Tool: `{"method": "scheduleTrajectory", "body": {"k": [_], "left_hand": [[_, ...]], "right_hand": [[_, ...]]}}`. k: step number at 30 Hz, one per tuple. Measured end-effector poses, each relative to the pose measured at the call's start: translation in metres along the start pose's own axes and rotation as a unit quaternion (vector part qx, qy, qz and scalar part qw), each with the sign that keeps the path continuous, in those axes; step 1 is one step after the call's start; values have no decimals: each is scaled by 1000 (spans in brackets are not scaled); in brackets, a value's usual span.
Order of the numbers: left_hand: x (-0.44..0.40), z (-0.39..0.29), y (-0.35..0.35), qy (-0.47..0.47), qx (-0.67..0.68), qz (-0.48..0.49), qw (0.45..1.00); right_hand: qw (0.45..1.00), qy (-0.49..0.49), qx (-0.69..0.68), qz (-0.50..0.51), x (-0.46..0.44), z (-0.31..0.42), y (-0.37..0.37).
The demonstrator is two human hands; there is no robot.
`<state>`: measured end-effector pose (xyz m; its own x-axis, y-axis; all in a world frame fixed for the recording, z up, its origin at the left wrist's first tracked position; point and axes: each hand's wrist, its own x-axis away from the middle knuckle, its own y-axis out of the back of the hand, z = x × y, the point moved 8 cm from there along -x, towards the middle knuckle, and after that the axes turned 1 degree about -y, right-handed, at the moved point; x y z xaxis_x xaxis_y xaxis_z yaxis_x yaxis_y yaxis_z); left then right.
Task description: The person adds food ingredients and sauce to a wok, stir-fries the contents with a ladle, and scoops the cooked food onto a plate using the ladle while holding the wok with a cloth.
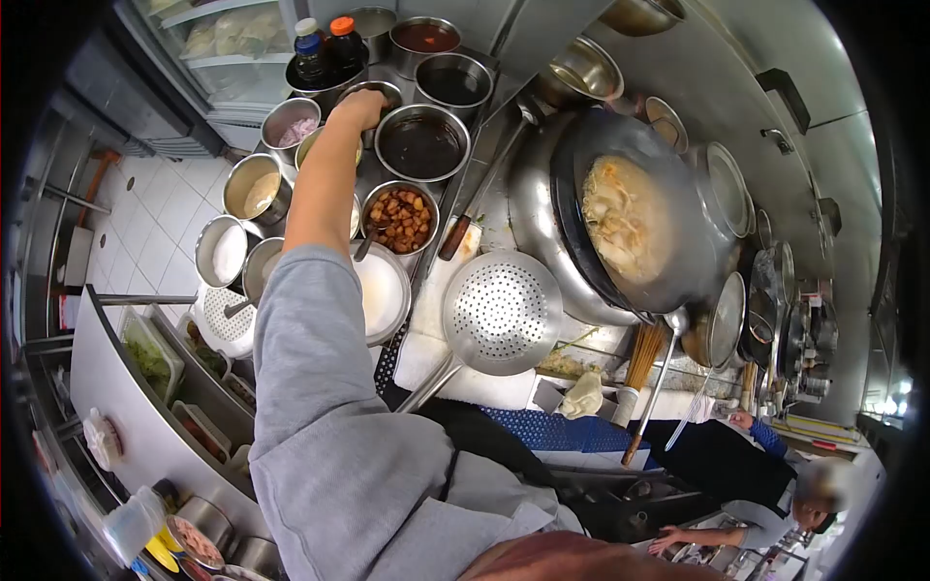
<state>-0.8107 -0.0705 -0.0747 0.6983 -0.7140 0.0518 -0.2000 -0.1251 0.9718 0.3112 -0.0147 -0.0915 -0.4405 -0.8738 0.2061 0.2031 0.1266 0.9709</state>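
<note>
one left hand, bare, at the end of an outstretched arm in a grey sleeve, was seen at the far left; its fingers were bent down at a small metal pot, though whether anything was grasped could not be told. the right hand was out of view, its fingers likewise not to be judged. the small pot was set among larger ones, with capped bottles just beyond it and a dark liquid contained in the pot to its right. nearer, brown cubes were held in another pot. to the right of these, a wooden-handled utensil was laid aslant. a perforated strainer was placed near the middle. at the right, pale food was contained in a dark wok. at the near right, a co-worker in a dark apron was recorded.
</note>
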Motion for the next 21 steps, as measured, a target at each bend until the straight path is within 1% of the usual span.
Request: {"method": "scheduleTrajectory", "body": {"k": [3, 4, 7, 8, 10, 11, 14, 17, 20, 21], "left_hand": [[-8, 7, -4, 9, -4, -16, 1000], [-11, 5, 1, -25, -30, -7, 999], [-3, -3, 32, -42, -15, 2, 999], [-5, 1, 37, -28, 8, -25, 999], [-5, 3, 41, -16, 17, -22, 1000], [-4, 6, 43, -8, 22, -21, 999], [-8, 16, 39, -20, 52, -60, 997], [1, 7, 47, -24, 58, -38, 997], [0, 16, 46, 4, 74, -60, 995], [0, 18, 45, -3, 88, -75, 993]], "right_hand": [[995, -27, -67, 62, 18, -9, -12], [993, -32, -91, 74, 22, -9, -14], [982, -38, -148, 108, 23, 0, -16], [978, -36, -169, 114, 22, 2, -16], [972, -28, -197, 125, 16, 12, -15], [970, -25, -203, 129, 13, 19, -16], [976, -16, -182, 116, -1, 41, -15], [975, -9, -186, 120, -6, 54, -18], [973, 8, -179, 147, 0, 60, -21], [972, 1, -181, 149, 2, 58, -24]]}}
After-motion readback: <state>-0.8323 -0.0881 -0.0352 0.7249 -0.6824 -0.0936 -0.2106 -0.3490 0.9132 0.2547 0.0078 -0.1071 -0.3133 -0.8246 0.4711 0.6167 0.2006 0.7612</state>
